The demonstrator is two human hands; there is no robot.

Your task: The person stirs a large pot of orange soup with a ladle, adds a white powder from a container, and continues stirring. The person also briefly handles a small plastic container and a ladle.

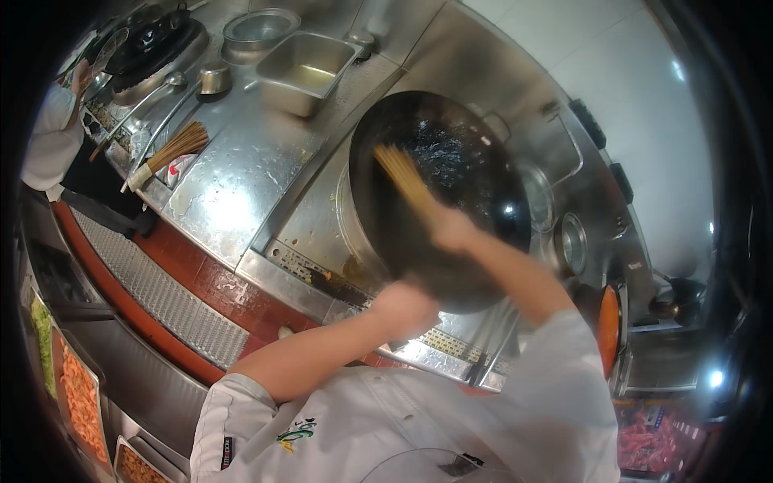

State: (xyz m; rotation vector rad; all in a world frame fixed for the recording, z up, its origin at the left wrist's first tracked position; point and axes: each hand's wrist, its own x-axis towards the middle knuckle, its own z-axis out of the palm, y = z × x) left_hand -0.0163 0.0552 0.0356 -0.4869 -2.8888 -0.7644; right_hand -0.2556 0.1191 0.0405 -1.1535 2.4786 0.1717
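A large dark wok (483, 266) sits tilted on the stove, with a little shiny liquid moving in its far part. My right hand (452, 229) is closed round a bamboo wok brush (407, 179), whose bristles point to the far left over the wok's inside. At the wok's near rim, my left hand (405, 310) is closed and slightly blurred; it appears to grip the rim or ear there, though the exact hold is hidden. A loop handle (497, 126) shows on the wok's far side.
On the steel counter (217, 197) at left lie another bamboo brush (179, 146) and ladles (175, 79). Beyond are a rectangular steel pan (278, 76) and a round pot (259, 30). A co-worker's arm (76, 88) shows at far left. Food trays (58, 354) stand at lower left.
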